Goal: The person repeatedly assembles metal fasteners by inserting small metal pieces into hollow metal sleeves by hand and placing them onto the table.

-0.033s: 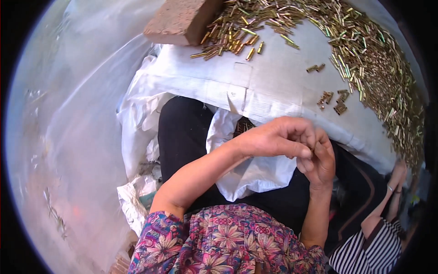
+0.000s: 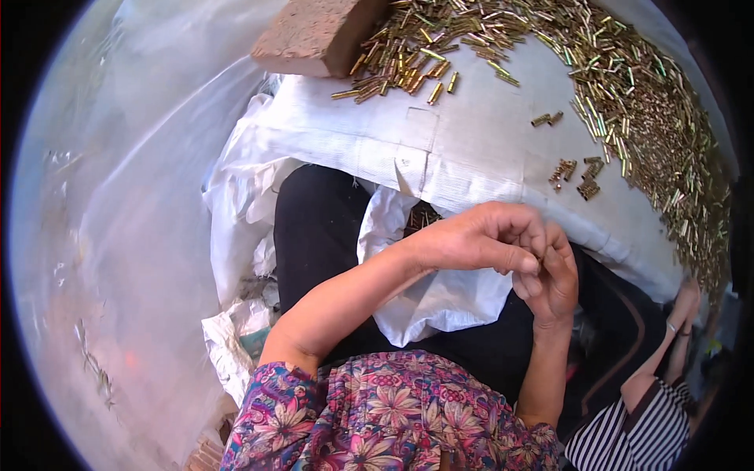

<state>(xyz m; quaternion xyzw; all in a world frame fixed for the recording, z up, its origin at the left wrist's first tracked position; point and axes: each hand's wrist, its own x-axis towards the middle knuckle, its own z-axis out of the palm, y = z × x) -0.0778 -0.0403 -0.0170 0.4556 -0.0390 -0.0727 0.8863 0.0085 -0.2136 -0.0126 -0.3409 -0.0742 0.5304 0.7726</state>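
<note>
Above my lap, my left hand (image 2: 495, 242) and my right hand (image 2: 554, 276) meet with fingertips together. Both are closed in a pinch; whatever sits between them is too small and too covered to make out. Just beyond, on the white woven sheet (image 2: 471, 145), lie a few short coil-like metal pieces (image 2: 588, 189) and a pair of small brass-coloured tubes (image 2: 541, 120). A large heap of thin brass-coloured tubes (image 2: 628, 102) curves along the far and right side of the sheet.
A reddish brick (image 2: 302, 43) rests at the sheet's far left edge. White sacking (image 2: 448, 306) lies across my lap, with small dark pieces (image 2: 422, 218) in a gap beside it. Clear plastic film (image 2: 133, 228) spreads at left. Another person's arm (image 2: 661, 345) reaches in at lower right.
</note>
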